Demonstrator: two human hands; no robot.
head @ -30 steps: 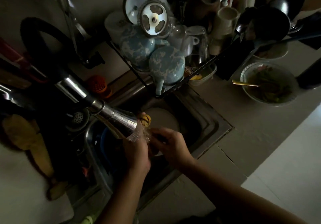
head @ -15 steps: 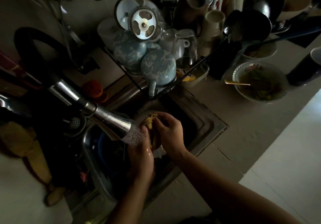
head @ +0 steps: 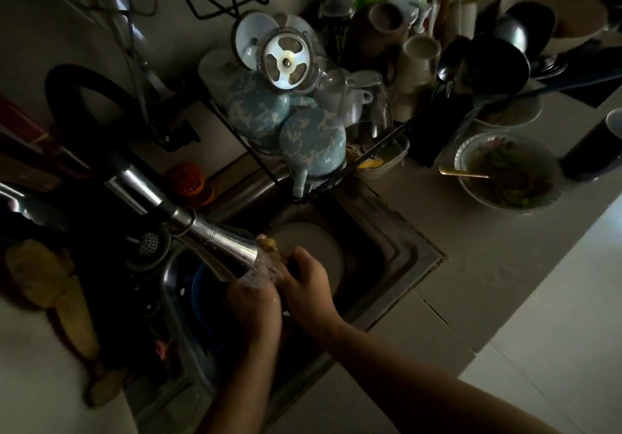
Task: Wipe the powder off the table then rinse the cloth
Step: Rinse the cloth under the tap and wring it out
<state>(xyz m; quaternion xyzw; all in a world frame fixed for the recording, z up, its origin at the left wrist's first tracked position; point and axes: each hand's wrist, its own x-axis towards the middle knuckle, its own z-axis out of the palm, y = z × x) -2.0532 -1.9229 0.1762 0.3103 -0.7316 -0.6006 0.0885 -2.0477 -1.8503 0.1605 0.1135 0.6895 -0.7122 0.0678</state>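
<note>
Over the steel sink (head: 417, 258) both hands hold a yellowish cloth (head: 269, 247) under running water. A chrome spray faucet (head: 218, 240) reaches in from the left and sprays onto the cloth and fingers. My left hand (head: 257, 304) grips the cloth from below, wet with spray. Pressed against it, my right hand (head: 308, 285) closes on the cloth from the right. Only a small bunched bit of cloth shows above the fingers; the remainder is hidden inside the hands. A pale plate (head: 313, 241) lies in the sink behind them.
A wire dish rack (head: 380, 146) packed with blue patterned bowls, cups and glasses overhangs the sink's far side. A bowl of leftover greens with a spoon (head: 505, 174) and a dark cup (head: 595, 154) stand on the counter at right. A wooden board (head: 57, 295) lies left.
The two hands have closed together on the cloth and shifted under the spray. The camera view has drifted slightly, so the sink sits lower in the frame.
</note>
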